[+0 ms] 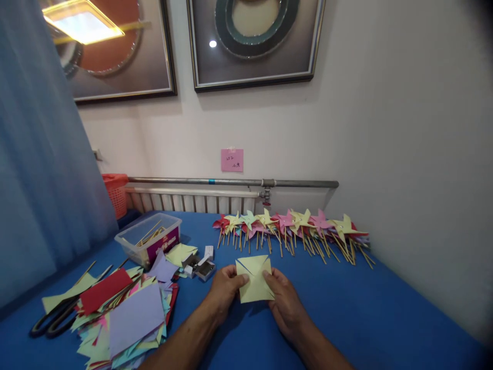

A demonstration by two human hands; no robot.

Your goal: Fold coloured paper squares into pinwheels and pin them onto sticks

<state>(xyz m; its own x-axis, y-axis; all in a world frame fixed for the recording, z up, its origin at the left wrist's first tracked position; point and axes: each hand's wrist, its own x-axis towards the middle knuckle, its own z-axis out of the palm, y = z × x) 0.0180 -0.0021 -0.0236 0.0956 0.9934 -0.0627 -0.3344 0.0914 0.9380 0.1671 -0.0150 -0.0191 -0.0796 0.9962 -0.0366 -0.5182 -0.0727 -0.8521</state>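
Note:
A pale yellow paper square [256, 288] with slits cut in from its corners is held up above the blue table. My left hand [225, 288] pinches its left edge, thumb on the front face. On the opposite edge my right hand [283, 300] grips it the same way, fingers behind the paper. Left of my hands are small open boxes [200, 267] with shiny metal bits, too small to name. Piled at the lower left are coloured paper sheets [136, 318], purple, red, green and yellow.
Finished paper pinwheels [285, 221] on sticks lie in a row along the table's back. A clear plastic tub [148, 236] holds wooden sticks. Black-handled scissors [57, 316] lie by the paper pile. A red basket [115, 195] stands behind, near a blue curtain [46, 154].

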